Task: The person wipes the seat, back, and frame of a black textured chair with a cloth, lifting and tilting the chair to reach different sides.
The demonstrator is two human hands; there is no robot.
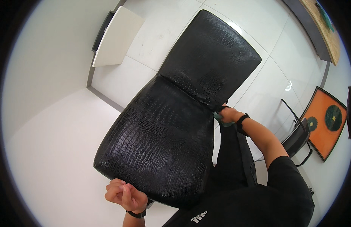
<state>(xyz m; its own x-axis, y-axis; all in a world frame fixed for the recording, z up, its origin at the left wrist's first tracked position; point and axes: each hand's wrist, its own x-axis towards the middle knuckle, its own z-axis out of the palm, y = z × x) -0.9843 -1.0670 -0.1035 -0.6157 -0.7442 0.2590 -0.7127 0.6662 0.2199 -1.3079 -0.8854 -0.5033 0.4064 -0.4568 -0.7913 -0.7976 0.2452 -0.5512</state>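
A padded chair (pixel 164 122) in black crocodile-textured leather fills the middle of the head view, its two cushions meeting at a crease. My right hand (pixel 230 114) is at the right end of that crease, closed on a green cloth (pixel 225 122) that is partly hidden under it. Beside the chair's lower left edge is my left hand (pixel 125 195), fingers curled and thumb up, with nothing visible in it. Whether its wrist or back touches the chair cannot be told. Both wrists wear black bands.
White floor tiles (pixel 147 42) surround the chair. At the upper left a pale board (pixel 116 39) stands near the wall. On the right are a black chair (pixel 299 136) and a framed orange picture (pixel 324 122). A wood-topped counter (pixel 323 28) reaches in at the upper right.
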